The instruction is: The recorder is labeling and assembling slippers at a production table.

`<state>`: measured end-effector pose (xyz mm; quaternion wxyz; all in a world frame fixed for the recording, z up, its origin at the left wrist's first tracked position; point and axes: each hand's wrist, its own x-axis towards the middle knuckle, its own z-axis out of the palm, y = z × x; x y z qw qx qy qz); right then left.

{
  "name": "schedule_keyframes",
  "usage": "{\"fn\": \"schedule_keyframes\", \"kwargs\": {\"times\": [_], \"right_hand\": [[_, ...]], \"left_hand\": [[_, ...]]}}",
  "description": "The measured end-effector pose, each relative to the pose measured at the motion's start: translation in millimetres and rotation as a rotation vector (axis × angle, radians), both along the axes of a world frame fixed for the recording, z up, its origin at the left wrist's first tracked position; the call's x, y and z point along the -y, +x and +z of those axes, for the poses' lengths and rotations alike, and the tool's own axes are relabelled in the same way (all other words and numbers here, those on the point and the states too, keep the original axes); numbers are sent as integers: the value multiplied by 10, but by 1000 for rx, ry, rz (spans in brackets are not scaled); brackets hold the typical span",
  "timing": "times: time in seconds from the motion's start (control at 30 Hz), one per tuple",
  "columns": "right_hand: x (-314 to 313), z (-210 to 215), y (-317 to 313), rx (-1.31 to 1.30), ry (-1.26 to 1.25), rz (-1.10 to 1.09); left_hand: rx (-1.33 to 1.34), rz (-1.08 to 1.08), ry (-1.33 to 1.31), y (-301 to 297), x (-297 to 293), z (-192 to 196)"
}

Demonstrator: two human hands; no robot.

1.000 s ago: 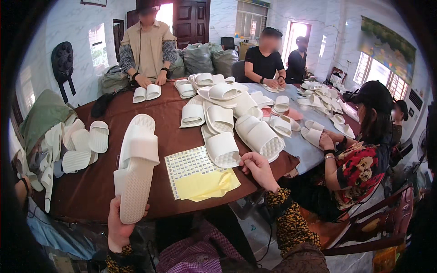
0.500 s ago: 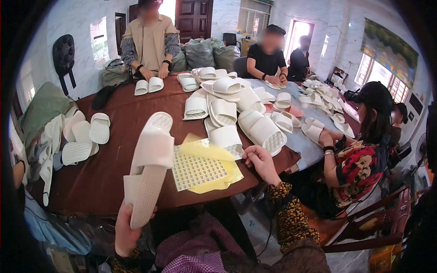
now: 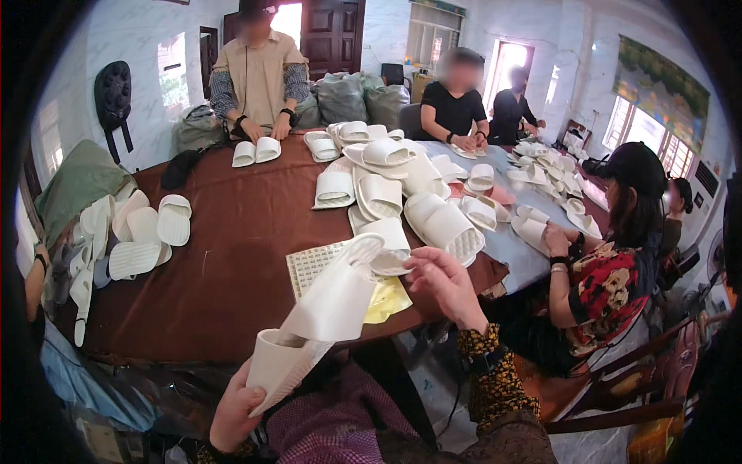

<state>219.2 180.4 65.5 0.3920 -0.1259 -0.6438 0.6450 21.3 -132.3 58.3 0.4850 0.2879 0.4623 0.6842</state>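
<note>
Desk: brown cover (image 3: 232, 232) over the near and left part, grey-blue cover (image 3: 506, 166) toward the right. Near edge curved across in front of the wearer.
Co-workers: one person (image 3: 259, 77) stood at the far edge, one in black (image 3: 456, 108) sat to the right of that, one in a floral shirt (image 3: 614, 286) was at the right edge with hands on slippers.
Centre pile: white slippers (image 3: 421, 182), stacked from the far side down to near the right hand.
Left heap: white slippers (image 3: 143, 236) at the left edge. Wide stretch of brown cover between it and the centre pile; main room for moving on the left.
Held pair: two white slippers (image 3: 328, 305), tilted, upper end up and right over the sheet, lower end out past the near edge.
Sticker sheet: partly under the held pair in view (image 3: 305, 271), yellow backing (image 3: 390, 301) showing to the right.
Left hand: closed around the pair's lower end (image 3: 234, 411).
Right hand: fingers bent, thumb and forefinger close together (image 3: 447, 288), just beside the nearest pile slipper. Couldn't tell if it pinched anything. Tight on the pile side.
</note>
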Motion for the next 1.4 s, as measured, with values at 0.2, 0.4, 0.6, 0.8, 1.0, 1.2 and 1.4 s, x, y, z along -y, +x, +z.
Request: {"fn": "schedule_keyframes", "kwargs": {"times": [0.2,0.4,0.6,0.8,1.0,1.2,1.4], "right_hand": [[373,79,-1,-5,55,234],[378,90,-1,-29,-78,225],[370,-50,-51,-100,-121,136],[392,-54,-104,-184,-256,3],[385,-75,-70,-264,-271,-99],[531,-55,52,-276,-203,-114],[577,-35,68,-201,88,-88]], "left_hand": [[12,7,-69,179,-26,144],[-2,-98,-160,156,-63,135],[160,-82,-84,139,-72,105],[109,-82,39,48,-75,-48],[196,-57,-7,-54,-116,-80],[291,-197,-185,-94,-26,-115],[212,20,-129,-150,-31,-112]]}}
